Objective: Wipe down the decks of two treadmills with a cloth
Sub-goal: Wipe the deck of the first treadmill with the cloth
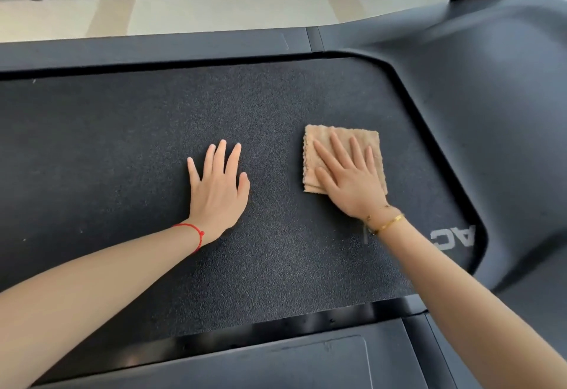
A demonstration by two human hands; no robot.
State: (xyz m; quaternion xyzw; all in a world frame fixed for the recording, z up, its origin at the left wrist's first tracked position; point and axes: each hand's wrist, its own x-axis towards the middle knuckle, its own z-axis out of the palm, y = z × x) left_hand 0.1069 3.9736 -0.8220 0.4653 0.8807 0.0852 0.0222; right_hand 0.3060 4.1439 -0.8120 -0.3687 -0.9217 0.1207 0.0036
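The right hand (348, 178) lay flat on a folded tan cloth (343, 155), fingers (337, 148) straight and slightly spread, pressing it onto the black textured treadmill deck (122, 149). The cloth, nearly square with no clear long axis, sat right of centre near the curved motor cover (491, 106), its edges roughly parallel to the side rail (153, 48). The left hand (217, 186) rested palm-down on the bare deck beside it, fingers extended and mostly together, pointing toward the far rail.
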